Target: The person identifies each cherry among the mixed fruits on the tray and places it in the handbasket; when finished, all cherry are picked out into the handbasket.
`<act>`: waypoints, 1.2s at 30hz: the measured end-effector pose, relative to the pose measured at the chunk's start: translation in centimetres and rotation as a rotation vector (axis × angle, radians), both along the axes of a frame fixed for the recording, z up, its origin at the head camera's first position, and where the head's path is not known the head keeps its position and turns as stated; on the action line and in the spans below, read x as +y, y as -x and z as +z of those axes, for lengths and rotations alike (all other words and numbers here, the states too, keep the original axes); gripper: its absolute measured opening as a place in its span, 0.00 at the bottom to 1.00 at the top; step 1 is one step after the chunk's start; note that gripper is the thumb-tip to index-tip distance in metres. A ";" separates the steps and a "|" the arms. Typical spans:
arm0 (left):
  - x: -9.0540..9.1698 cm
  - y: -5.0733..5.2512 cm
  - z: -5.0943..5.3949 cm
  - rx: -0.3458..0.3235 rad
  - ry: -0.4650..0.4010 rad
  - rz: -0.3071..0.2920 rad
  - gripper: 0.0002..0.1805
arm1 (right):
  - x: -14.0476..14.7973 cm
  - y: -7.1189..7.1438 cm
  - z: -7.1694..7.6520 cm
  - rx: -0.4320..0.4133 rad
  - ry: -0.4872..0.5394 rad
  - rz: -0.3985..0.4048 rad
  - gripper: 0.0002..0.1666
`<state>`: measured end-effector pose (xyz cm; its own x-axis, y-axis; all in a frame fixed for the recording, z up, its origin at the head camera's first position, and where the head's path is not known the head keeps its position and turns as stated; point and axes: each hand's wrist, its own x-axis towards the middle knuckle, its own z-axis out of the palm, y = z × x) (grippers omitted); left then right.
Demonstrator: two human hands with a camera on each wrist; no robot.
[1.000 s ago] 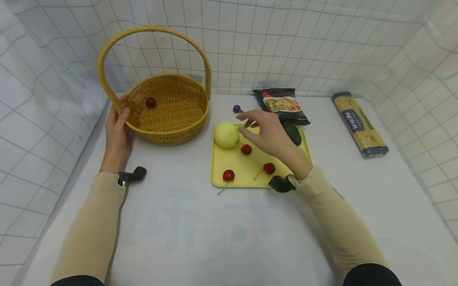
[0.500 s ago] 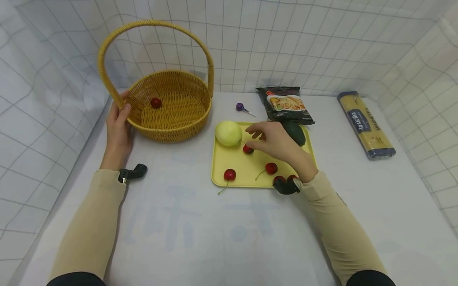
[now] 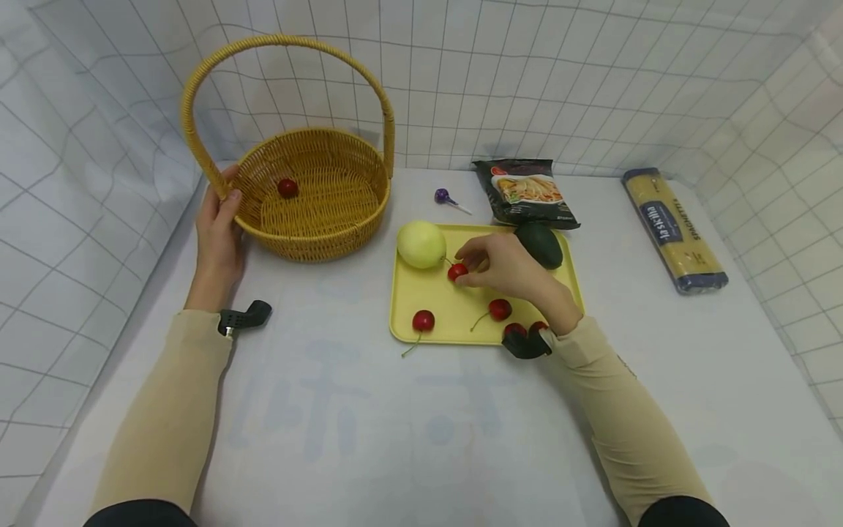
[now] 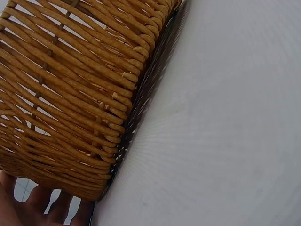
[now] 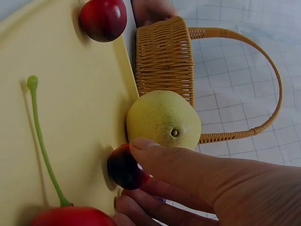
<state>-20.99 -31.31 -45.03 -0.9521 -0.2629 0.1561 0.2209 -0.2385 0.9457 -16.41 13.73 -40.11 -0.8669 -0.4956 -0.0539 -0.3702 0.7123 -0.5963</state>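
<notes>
On the left of the head view stands a woven basket (image 3: pixel 316 190) with a tall arched handle and one cherry (image 3: pixel 287 188) inside. My left hand (image 3: pixel 219 238) grips its left rim by the foot of the handle, thumb in front; in the left wrist view the fingers (image 4: pixel 37 200) show past the wicker. My right hand (image 3: pixel 510 271) is over the yellow tray (image 3: pixel 437 333), thumb and fingers pinching a cherry (image 5: pixel 124 167) that rests there. A pale yellow-green round fruit (image 3: pixel 421 244) sits just left of it. The fingertips behind the cherry are partly hidden.
Other cherries (image 3: pixel 424 320) lie along the tray's front, and a dark green avocado-like fruit (image 3: pixel 538 245) at its back right. Behind are a purple lollipop (image 3: pixel 443 196) and a black noodle packet (image 3: pixel 525 192). A spaghetti pack (image 3: pixel 673 230) lies far right.
My right hand has come down from above the tray, back from the yellow-green fruit, and its thumb and fingers have closed on the cherry. The left hand stays at the basket.
</notes>
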 end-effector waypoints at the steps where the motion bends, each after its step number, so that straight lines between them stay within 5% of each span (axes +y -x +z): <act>1: 0.0 0.0 0.0 0.000 -0.006 0.000 0.23 | 0.0 0.0 -0.1 0.000 0.003 0.002 0.23; 10: 0.1 0.3 -0.1 0.025 -0.029 0.010 0.23 | -0.3 0.1 -0.5 0.011 -0.010 -0.004 0.15; 21: 0.0 0.3 -0.2 0.018 -0.055 -0.002 0.24 | -0.9 -0.1 -0.8 0.016 -0.018 -0.035 0.19; 36: 0.1 0.2 -0.1 0.011 -0.030 -0.004 0.24 | -0.4 -0.5 0.0 0.038 -0.020 -0.063 0.13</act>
<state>-21.21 -31.25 -45.15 -0.9513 -0.2642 0.1585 0.2303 -0.2679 0.9355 -15.94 13.31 -40.08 -0.8980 -0.4390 -0.0301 -0.3460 0.7467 -0.5681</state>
